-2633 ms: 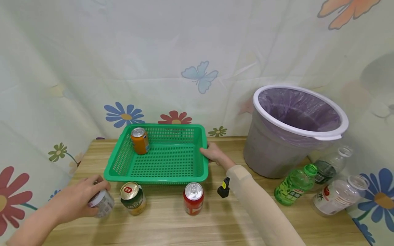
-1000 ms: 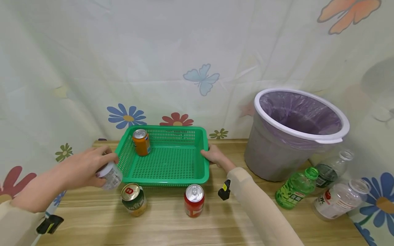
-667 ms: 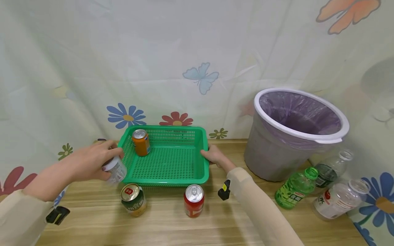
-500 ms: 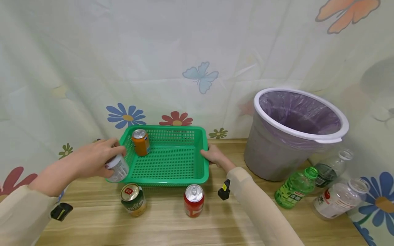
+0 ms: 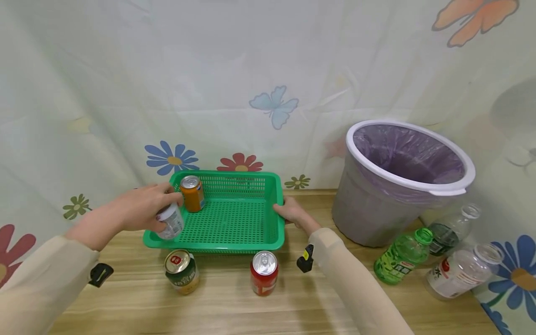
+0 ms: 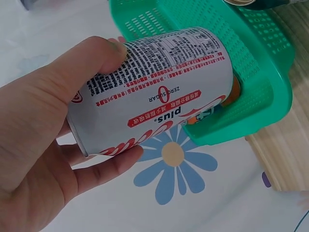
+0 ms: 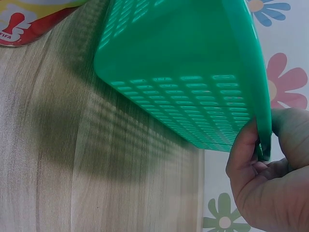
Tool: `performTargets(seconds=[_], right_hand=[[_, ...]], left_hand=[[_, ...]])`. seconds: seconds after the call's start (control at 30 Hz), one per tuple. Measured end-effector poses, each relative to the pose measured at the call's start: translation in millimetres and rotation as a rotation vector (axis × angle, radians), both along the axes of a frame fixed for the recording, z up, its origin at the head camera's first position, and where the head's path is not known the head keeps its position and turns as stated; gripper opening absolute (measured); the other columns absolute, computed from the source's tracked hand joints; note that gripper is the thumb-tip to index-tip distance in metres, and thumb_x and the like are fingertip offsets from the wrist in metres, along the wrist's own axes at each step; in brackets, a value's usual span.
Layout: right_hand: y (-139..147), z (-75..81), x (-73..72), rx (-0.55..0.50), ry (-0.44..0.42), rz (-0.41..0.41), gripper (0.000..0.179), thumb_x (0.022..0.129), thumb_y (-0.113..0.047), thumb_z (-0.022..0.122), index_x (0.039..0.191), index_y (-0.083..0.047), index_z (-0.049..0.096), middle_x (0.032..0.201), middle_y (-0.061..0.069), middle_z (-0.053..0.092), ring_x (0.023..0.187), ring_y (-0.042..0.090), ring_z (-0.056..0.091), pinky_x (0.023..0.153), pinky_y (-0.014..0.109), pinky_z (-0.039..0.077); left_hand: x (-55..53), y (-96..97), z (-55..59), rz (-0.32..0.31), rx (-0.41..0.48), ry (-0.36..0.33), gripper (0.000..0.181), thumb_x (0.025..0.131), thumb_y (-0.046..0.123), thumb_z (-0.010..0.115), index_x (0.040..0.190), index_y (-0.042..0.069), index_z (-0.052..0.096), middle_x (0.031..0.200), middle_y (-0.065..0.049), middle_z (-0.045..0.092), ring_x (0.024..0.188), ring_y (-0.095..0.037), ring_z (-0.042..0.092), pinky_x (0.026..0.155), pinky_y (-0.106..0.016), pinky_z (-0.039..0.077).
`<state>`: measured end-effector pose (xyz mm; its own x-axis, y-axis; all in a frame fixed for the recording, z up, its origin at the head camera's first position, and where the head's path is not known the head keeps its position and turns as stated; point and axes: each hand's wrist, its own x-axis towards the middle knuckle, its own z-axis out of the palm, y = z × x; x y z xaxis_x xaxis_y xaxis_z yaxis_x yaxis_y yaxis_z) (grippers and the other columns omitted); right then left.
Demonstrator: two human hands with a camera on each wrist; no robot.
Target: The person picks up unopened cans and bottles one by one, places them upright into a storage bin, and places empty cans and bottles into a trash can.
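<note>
My left hand [image 5: 146,207] grips a white soda can [image 6: 159,92] with red lettering, fingers and thumb round its top end. In the head view the can is tilted and overlaps the left side of the green plastic basket [image 5: 226,246]. An orange can [image 5: 192,194] stands inside the basket at its back left corner. With thumb and fingers, my right hand [image 7: 270,169] pinches the basket's right rim. A dark green and gold can [image 5: 182,272] and a red can [image 5: 264,273] stand on the table in front of the basket.
A grey trash bin [image 5: 368,204] with a purple liner stands at the right back. Beside it are a green bottle [image 5: 403,256] and two clear bottles, one with a white label [image 5: 458,272]. A flowered cloth hangs behind the wooden table [image 5: 226,311].
My left hand has lifted the white can off the table on the left and carried it right and back, over the basket's left side. My right hand keeps hold of the rim.
</note>
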<state>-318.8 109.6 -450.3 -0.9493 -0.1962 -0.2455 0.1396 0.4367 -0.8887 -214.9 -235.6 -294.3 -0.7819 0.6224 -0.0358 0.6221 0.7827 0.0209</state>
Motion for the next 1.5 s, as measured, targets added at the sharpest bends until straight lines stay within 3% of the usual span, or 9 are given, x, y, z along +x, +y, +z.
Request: performTargets(seconds=[0.33, 0.93, 1.23, 1.4, 1.5], right_hand=[[0.0, 2.6, 1.2, 0.007, -0.012, -0.003, 0.034, 0.092, -0.015, 0.048, 0.119, 0.006, 0.046, 0.104, 0.025, 0.061, 0.070, 0.021, 0.067, 0.060, 0.032, 0.057], [-0.5, 0.4, 0.9, 0.023, 0.007, -0.016, 0.031, 0.092, -0.014, 0.049, 0.115, 0.007, 0.048, 0.097, 0.021, 0.062, 0.064, 0.016, 0.064, 0.056, 0.030, 0.056], [2.0, 1.9, 0.5, -0.013, 0.005, 0.022, 0.033, 0.091, -0.013, 0.047, 0.114, 0.010, 0.045, 0.092, 0.020, 0.062, 0.069, 0.023, 0.066, 0.062, 0.037, 0.057], [0.6, 2.3, 1.6, 0.003, -0.005, -0.003, 0.032, 0.092, -0.013, 0.048, 0.116, 0.008, 0.046, 0.099, 0.023, 0.061, 0.071, 0.022, 0.066, 0.065, 0.037, 0.057], [-0.7, 3.5, 1.9, 0.014, 0.001, -0.010, 0.031, 0.092, -0.013, 0.047, 0.116, 0.007, 0.047, 0.101, 0.024, 0.061, 0.069, 0.020, 0.066, 0.061, 0.033, 0.057]], left_hand=[[-15.0, 6.7, -8.4, -0.011, -0.026, -0.014, 0.041, 0.068, 0.014, 0.077, 0.103, 0.017, 0.056, 0.095, -0.007, 0.050, 0.076, -0.018, 0.050, 0.056, -0.029, 0.047], [-40.5, 9.3, -27.1, 0.021, -0.037, -0.081, 0.043, 0.071, 0.015, 0.076, 0.109, 0.013, 0.056, 0.100, -0.009, 0.049, 0.075, -0.018, 0.052, 0.055, -0.027, 0.047], [-51.5, 11.1, -42.3, 0.019, -0.080, -0.086, 0.040, 0.071, 0.016, 0.074, 0.105, 0.015, 0.055, 0.097, -0.008, 0.048, 0.072, -0.018, 0.050, 0.056, -0.028, 0.046], [-54.4, 15.8, -52.3, 0.004, -0.099, -0.097, 0.045, 0.072, 0.017, 0.074, 0.112, 0.016, 0.055, 0.104, -0.013, 0.049, 0.075, -0.019, 0.051, 0.059, -0.032, 0.047], [-56.4, 18.1, -56.9, 0.011, -0.087, -0.103, 0.042, 0.071, 0.017, 0.074, 0.108, 0.019, 0.055, 0.105, -0.013, 0.050, 0.077, -0.020, 0.052, 0.060, -0.033, 0.048]])
